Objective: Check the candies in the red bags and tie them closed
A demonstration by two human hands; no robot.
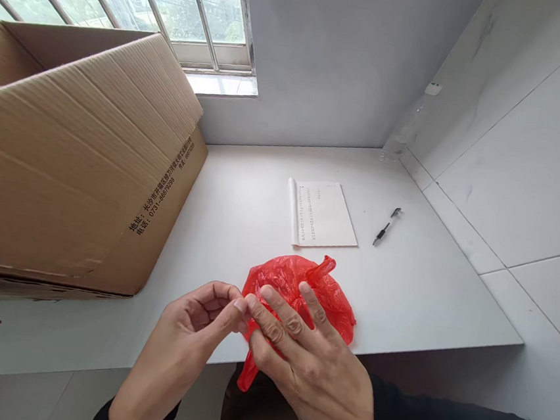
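Note:
A crumpled red plastic bag (278, 272) lies near the table's front edge, with twisted ends sticking up at its far side and hanging over the edge. My left hand (193, 334) is at the bag's left side, fingers curled and thumb pressed against the index finger. Whatever is in that pinch is too small or hidden to make out. My right hand (305, 361) is over the bag, palm down, its fingers stretched and spread. Its index fingertip meets the left thumb and fingertips. Both hands cover part of the bag, so its contents are hidden.
A large open cardboard box (90, 172) stands on the white table (230, 212) at left, below a barred window. Beyond the bag lies a printed booklet (329, 218), with a black pen (387, 227) to its right. A clear plastic bottle (401, 136) stands in the back right corner.

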